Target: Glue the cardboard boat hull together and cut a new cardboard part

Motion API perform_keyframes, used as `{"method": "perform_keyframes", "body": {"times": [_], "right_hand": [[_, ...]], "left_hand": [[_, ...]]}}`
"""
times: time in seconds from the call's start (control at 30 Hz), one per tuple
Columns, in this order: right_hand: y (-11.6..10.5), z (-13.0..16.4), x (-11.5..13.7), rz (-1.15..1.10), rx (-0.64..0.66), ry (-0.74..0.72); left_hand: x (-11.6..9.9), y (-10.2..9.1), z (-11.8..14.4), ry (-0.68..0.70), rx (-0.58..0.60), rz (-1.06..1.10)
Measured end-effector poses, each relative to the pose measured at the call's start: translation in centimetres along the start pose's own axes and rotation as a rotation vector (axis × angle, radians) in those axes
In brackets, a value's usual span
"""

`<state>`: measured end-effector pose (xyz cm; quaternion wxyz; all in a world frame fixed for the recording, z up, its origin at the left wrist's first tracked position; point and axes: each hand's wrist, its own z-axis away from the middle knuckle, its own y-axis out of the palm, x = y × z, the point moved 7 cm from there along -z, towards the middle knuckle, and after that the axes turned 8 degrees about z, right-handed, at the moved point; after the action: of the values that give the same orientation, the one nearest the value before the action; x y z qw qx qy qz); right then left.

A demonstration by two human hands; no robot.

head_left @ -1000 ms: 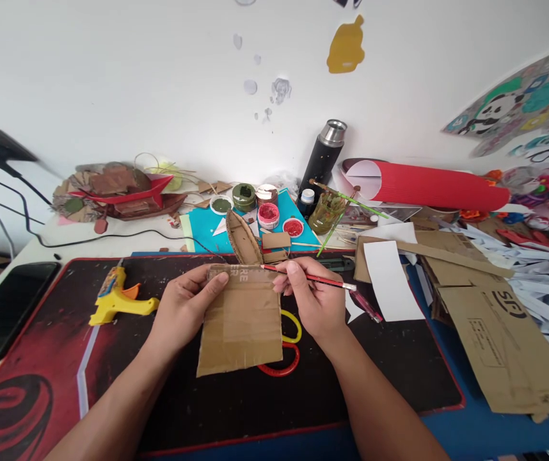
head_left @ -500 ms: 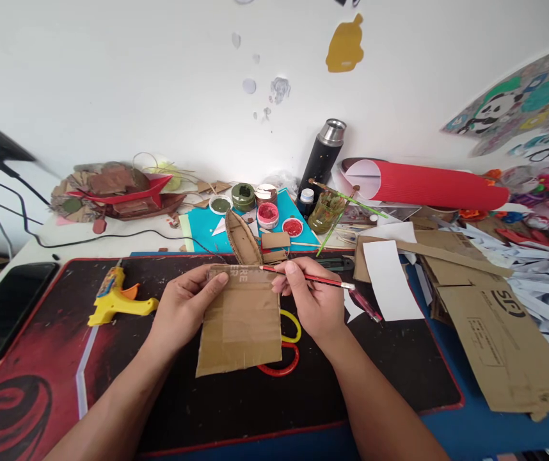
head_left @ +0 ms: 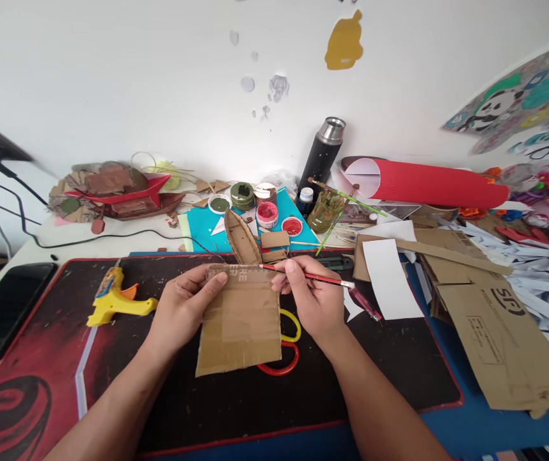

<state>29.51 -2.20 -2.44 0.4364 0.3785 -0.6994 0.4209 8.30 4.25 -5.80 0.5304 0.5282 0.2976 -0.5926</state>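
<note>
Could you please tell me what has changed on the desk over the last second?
Nothing visibly changed. The left hand still holds the cardboard piece, and the right hand keeps the red pencil at its top edge.

Both bare arms reach up from the bottom edge and come close together in the middle. The left hand [head_left: 183,308] is turned on its side, with the thumb on top and pointing right and the other fingers curled under, pinching something flat. The right hand [head_left: 313,302] is just beside it, bent at the wrist, with the thumb and first fingers [head_left: 290,269] squeezed together at the tips and the rest of the fingers tucked in.
</note>
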Motion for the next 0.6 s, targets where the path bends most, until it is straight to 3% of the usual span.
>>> {"method": "perform_keyframes", "body": {"times": [0.6], "right_hand": [[0.12,-0.08,-0.04,0.008,0.008,0.012]], "left_hand": [[-0.13,0.04,0.17,-0.026,-0.012,-0.011]]}}
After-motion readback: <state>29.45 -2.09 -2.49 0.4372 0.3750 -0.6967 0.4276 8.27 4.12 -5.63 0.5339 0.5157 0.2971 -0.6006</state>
